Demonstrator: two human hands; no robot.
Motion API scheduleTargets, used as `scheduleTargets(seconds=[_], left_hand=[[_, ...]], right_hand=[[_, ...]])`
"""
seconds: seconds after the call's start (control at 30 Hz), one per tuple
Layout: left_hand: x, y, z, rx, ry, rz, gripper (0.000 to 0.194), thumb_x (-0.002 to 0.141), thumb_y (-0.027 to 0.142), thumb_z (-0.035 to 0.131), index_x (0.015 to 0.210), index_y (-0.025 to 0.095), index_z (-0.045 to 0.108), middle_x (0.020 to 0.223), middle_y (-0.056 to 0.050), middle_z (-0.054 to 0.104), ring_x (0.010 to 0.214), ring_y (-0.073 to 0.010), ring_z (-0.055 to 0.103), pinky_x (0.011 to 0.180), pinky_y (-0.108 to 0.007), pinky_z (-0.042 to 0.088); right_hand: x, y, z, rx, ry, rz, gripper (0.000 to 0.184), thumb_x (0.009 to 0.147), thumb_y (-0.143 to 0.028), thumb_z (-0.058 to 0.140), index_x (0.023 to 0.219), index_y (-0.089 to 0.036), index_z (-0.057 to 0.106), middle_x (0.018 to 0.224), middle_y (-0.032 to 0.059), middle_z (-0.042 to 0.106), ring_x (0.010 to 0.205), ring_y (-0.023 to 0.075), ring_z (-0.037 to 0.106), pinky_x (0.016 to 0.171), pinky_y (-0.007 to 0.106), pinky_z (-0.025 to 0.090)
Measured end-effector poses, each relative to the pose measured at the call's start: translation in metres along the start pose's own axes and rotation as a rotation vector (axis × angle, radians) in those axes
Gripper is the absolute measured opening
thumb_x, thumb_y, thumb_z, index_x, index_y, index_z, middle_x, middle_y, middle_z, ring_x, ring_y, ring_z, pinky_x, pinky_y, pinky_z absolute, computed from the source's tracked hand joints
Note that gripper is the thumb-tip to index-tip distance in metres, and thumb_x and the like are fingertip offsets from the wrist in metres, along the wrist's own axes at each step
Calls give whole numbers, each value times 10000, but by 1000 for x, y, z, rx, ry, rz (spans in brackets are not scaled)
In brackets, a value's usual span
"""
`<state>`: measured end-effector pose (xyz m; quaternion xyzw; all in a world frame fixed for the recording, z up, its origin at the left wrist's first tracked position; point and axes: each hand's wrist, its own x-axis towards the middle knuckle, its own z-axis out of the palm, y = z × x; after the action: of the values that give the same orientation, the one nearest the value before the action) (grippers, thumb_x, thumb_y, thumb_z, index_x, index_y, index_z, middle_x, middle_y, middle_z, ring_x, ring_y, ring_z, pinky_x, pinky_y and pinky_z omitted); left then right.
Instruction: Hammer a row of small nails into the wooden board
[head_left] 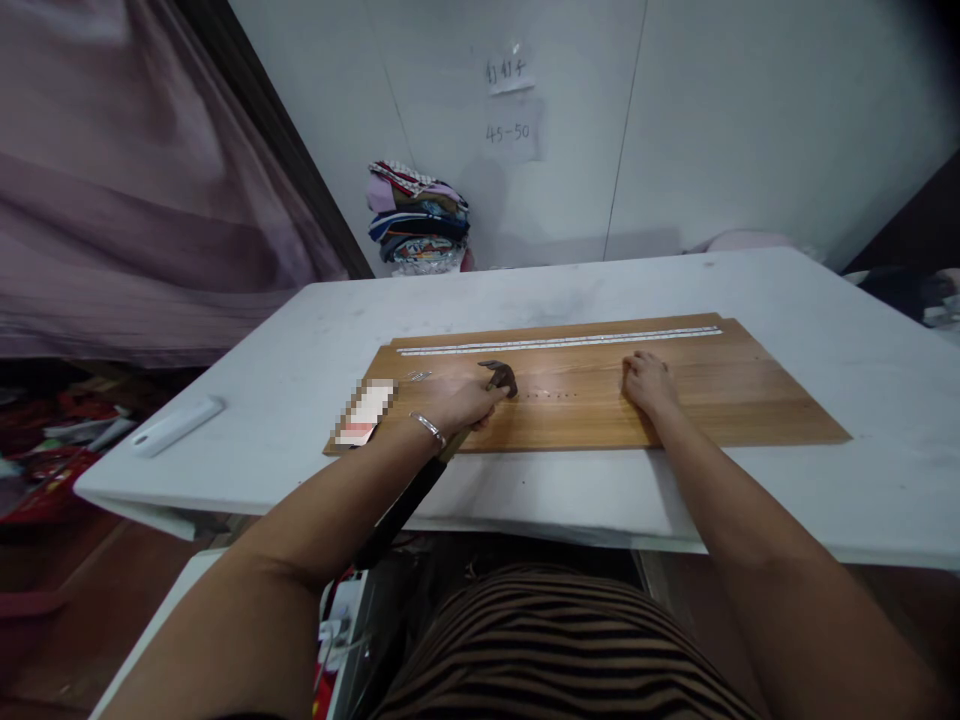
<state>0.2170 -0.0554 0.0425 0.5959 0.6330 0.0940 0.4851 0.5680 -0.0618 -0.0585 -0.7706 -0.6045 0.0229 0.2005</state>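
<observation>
Paper point(514, 138) reads “45-50”, left hand point(466, 402) clutches a hammer point(505, 377), and whether right hand point(648, 382) pinches anything I cannot tell.

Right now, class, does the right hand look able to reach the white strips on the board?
Probably yes: the right hand sits just on the near side of the white strips, over the same wooden board, with nothing visible between them.
</observation>
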Motion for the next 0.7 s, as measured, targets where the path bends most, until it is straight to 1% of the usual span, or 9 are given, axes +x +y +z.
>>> scheduleTargets(seconds=[0.2, 0.4, 0.5, 0.6, 0.7], left_hand=[[-3, 4, -3, -41, 16, 18, 374, 977, 516, 716, 835, 199, 576, 554, 48, 504, 436, -99, 458, 457, -234, 366], [-1, 2, -6, -33, -1, 48, 365, 1012, 490, 659, 810, 202, 562, 564, 34, 523, 440, -108, 470, 459, -246, 367], [1, -1, -3, -22, 2, 36, 354, 1009, 498, 665, 834, 205, 573, 550, 45, 512, 423, -106, 457, 454, -243, 358], [3, -3, -1, -6, 11, 20, 366, 986, 520, 698, 837, 211, 570, 540, 53, 501, 413, -109, 459, 451, -245, 354], [3, -2, 0, -6, 2, 9, 349, 1012, 487, 667, 830, 212, 555, 550, 51, 502, 417, -111, 462, 453, -248, 358]], right_hand=[[-1, 0, 1, 18, 35, -3, 427, 976, -199, 398, 1122, -228, 798, 1323, 147, 726, 1285, 302, 573, 1069, 466, 397], [-1, 1, 2, 23, 26, 11, 430, 983, -203, 384, 1123, -216, 791, 1313, 152, 725, 1281, 294, 578, 1081, 460, 390], [0, 2, 2, 8, 9, 3, 428, 987, -202, 388, 1123, -199, 793, 1319, 161, 722, 1288, 298, 575, 1078, 466, 390], [1, 2, 2, 1, 18, 2, 422, 988, -199, 399, 1123, -213, 799, 1309, 153, 727, 1279, 297, 577, 1070, 457, 392], [1, 1, 2, 6, 22, 7, 418, 986, -201, 403, 1107, -225, 802, 1303, 148, 726, 1270, 299, 580, 1075, 459, 396]])
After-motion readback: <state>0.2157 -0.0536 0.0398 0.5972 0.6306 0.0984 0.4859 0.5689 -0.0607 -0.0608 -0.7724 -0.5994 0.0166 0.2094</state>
